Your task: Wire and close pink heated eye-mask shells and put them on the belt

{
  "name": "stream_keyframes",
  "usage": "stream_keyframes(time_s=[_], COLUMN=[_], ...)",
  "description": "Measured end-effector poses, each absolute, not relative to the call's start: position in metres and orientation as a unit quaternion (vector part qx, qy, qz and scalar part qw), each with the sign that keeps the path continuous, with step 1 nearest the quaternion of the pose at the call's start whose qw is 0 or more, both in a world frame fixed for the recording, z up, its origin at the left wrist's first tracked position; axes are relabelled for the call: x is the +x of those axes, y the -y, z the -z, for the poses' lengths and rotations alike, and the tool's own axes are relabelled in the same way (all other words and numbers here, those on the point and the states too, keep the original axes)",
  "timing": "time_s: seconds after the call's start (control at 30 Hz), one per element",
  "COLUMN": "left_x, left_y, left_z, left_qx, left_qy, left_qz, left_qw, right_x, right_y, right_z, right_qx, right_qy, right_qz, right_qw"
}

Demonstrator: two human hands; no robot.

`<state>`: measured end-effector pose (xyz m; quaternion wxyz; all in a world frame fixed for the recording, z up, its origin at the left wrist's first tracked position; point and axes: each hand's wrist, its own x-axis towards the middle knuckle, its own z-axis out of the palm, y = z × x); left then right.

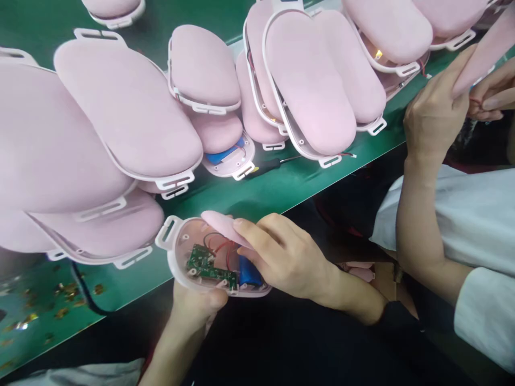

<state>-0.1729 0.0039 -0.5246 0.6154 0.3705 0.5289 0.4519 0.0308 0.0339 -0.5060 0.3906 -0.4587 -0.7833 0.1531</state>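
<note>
While the left hand (199,303) cups the open shell (181,252) from underneath at lower centre of the frame, fingers curled up around its lower edge, the right hand (281,257) lies over the shell's right side, fingers bent, thumb and forefinger closed on a pink pad (223,225) that rests across the top rim. Inside the shell: green circuit board (209,265), red wires (221,247), blue battery (247,272) partly under the right fingers. White strap loop (168,229) sticks out at the shell's left end. Shell sits just off the near edge of the green bench (249,198), over dark lap area.

Further out, finished pink units (129,107) piled across the upper left and centre of the frame, overlapping, white rims showing. One opened unit (229,158) at centre shows a blue part inside. Black screwdriver (269,163) lies on the bench just right of it. Small gold bits (64,292) scattered at lower left; black cable (84,297) runs through them.

Upper right: a co-worker's hands (434,112) grip another pink unit (486,51), light sleeve (475,214) below.
</note>
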Motion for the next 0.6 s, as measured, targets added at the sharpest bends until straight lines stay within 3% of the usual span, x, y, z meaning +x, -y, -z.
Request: stream_keyframes(time_s=[0.3,0.6], left_x=[-0.161,-0.154], left_y=[-0.006,-0.003], left_z=[0.517,0.514], left_qx=[0.411,0.365], left_qy=[-0.502,-0.489], left_qz=[-0.452,-0.484], left_qw=[0.612,0.627], right_x=[0.028,0.023], right_y=[-0.035,-0.032], right_z=[0.507,0.512], right_qx=[-0.470,-0.435], right_qy=[0.749,0.752], right_qz=[-0.069,-0.090], right_qw=[0.461,0.486])
